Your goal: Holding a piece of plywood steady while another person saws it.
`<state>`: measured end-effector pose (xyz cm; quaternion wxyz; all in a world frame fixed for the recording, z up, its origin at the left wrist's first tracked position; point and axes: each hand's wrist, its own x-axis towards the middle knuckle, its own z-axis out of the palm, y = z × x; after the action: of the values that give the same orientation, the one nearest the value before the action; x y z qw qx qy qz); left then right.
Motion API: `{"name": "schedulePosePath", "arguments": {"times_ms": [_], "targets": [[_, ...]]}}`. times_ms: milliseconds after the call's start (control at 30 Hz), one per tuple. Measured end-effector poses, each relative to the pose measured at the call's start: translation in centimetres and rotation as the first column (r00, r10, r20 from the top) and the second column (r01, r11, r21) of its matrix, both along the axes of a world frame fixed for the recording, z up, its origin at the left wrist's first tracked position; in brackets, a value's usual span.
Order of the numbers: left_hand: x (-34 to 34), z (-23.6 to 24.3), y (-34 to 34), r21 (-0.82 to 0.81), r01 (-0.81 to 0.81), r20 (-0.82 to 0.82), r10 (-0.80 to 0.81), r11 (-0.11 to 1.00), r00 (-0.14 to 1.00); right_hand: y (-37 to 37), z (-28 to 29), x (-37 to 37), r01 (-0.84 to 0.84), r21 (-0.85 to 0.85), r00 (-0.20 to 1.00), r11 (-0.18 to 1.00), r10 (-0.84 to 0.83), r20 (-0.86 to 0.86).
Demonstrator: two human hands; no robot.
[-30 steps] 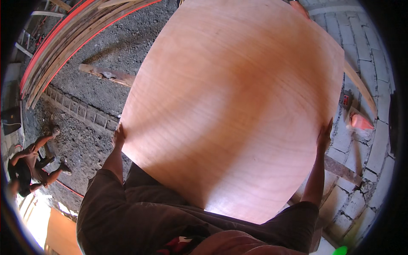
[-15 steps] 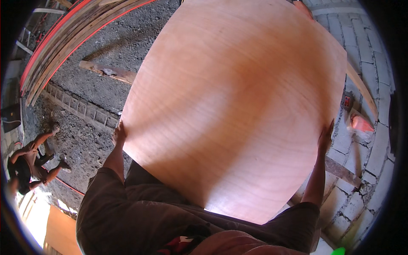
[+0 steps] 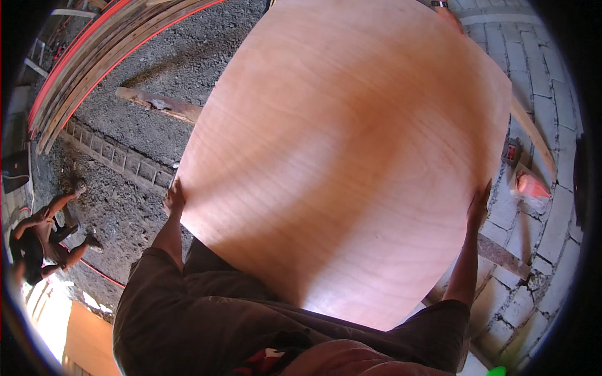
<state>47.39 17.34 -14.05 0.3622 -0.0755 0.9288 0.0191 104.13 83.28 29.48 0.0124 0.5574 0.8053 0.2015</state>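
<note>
A large plywood sheet (image 3: 338,163), pale reddish-brown with wavy grain, fills the middle of the view in front of my body. On its left edge my left hand (image 3: 175,197) is closed round the rim, near the corner closest to me. My right hand (image 3: 480,203) grips the opposite edge at about the same height; part of its fingers is hidden by the sheet. The near edge of the plywood reaches my torso. At the far right edge another person's hand (image 3: 449,17), with a dark wristband, is at the sheet.
Concrete blocks (image 3: 527,69) form a wall on the right, with a plastic bag of orange-red stuff (image 3: 532,185) beside it. To the left, gravelly ground holds a wooden ladder (image 3: 119,160), a plank (image 3: 157,103) and stacked long boards (image 3: 106,59). Another person (image 3: 47,238) sits at far left.
</note>
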Motion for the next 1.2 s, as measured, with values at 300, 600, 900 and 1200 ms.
{"name": "schedulePosePath", "arguments": {"times_ms": [300, 600, 900, 1200], "targets": [[0.2, -0.7, -0.3, 0.04, 0.031, -0.06, -0.028, 0.999, 0.998, -0.2, 0.2, -0.2, 0.031, -0.024, 0.999, 0.999, -0.031, -0.039], [0.5, 0.0, 0.3, 0.034, 0.03, -0.04, -0.029, 0.999, 0.999, 0.0, -0.1, 0.2, -0.074, 0.056, 0.997, 0.996, 0.073, 0.018], [0.2, -4.4, -2.2, 0.043, -0.048, 0.035, 0.046, 0.998, 0.998, -0.9, 0.5, -1.7, 0.163, -0.093, 0.983, 0.982, -0.169, -0.065], [-0.3, -4.5, -2.1, -0.029, 0.074, 0.067, -0.072, 0.997, 0.995, -1.4, 1.2, -2.2, 0.266, -0.098, 0.955, 0.959, -0.276, -0.11]]}}
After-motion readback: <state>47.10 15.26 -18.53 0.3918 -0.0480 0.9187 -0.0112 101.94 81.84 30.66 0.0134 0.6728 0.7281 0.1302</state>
